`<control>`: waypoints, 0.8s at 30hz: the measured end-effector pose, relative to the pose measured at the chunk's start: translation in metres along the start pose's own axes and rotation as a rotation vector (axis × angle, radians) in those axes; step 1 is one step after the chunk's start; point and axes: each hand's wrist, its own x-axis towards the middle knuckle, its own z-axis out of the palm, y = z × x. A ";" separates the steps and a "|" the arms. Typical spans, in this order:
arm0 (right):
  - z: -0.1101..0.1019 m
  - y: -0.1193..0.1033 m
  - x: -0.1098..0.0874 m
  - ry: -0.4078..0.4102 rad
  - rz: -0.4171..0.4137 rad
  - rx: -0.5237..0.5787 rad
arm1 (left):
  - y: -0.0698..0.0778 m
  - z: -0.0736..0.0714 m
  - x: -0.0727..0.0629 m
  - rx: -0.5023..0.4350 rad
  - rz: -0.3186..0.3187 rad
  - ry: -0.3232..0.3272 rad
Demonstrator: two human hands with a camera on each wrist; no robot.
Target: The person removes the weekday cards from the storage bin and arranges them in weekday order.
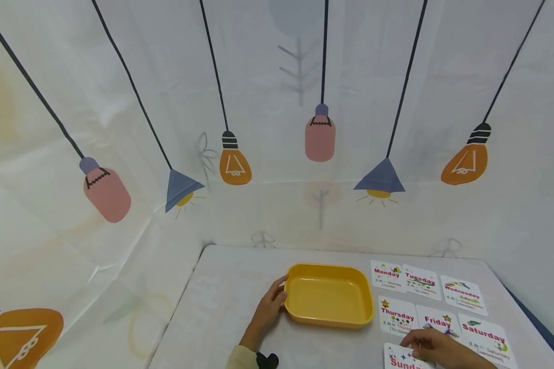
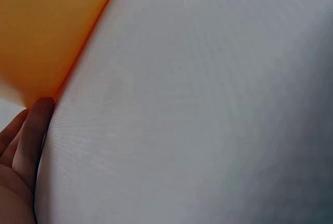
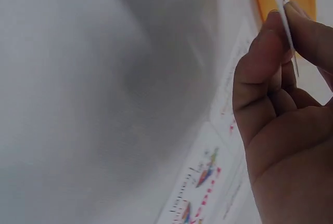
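Note:
A yellow rectangular tray (image 1: 329, 324) lies on the table in the head view. My left hand (image 1: 266, 310) is at its left side, with the fingertips touching the tray's edge. The left wrist view shows the fairly straight fingers (image 2: 32, 135) of that hand against the tray's wall (image 2: 57, 31). My right hand (image 1: 436, 347) pinches a white card printed "Sunday" (image 1: 399, 359) at the front right. In the right wrist view, the thumb and fingers of my right hand (image 3: 283, 99) grip the card (image 3: 285, 21), seen edge-on.
Right of the tray lie several day cards in two rows: Monday (image 1: 387, 279), Tuesday (image 1: 421, 287), Wednesday (image 1: 463, 297) at the back, and Thursday (image 1: 397, 313), Friday (image 1: 434, 315), Saturday (image 1: 485, 333) in front. A lamp-patterned cloth (image 1: 268, 215) hangs behind the white table (image 1: 231, 282).

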 end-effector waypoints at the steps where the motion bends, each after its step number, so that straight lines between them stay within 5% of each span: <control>1: 0.003 0.003 0.000 -0.006 0.021 0.026 | 0.000 0.000 0.000 -0.001 -0.001 0.002; 11: 0.020 0.025 0.005 0.011 0.095 0.096 | -0.001 0.001 -0.004 0.004 -0.029 0.010; 24: 0.031 0.016 0.010 0.173 0.157 -0.138 | 0.001 0.002 -0.002 0.002 -0.029 0.007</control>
